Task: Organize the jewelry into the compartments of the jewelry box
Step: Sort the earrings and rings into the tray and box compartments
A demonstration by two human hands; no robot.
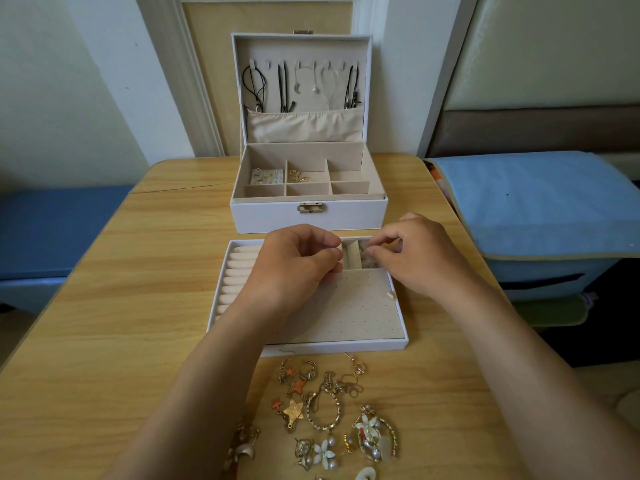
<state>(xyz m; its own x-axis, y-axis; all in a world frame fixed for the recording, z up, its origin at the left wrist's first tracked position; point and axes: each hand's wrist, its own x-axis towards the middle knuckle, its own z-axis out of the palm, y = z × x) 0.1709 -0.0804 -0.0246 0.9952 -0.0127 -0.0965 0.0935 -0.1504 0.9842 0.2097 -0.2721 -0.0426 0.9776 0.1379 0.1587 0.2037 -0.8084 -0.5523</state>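
The loose jewelry [329,414] lies in a heap on the desk [104,341], just in front of the lifted-out tray [346,346]; the jewelry box [308,216] stands open behind it. Both hands are over the back of the tray; the right hand [412,258] pinches a small pale piece [367,255] at a small compartment [351,254]; the left hand [294,261] has curled fingers, and I cannot tell whether they hold anything. The pieces look light, thin and easy to tangle, so it is probably best to take each one by its hook or ring, not by the pearls.
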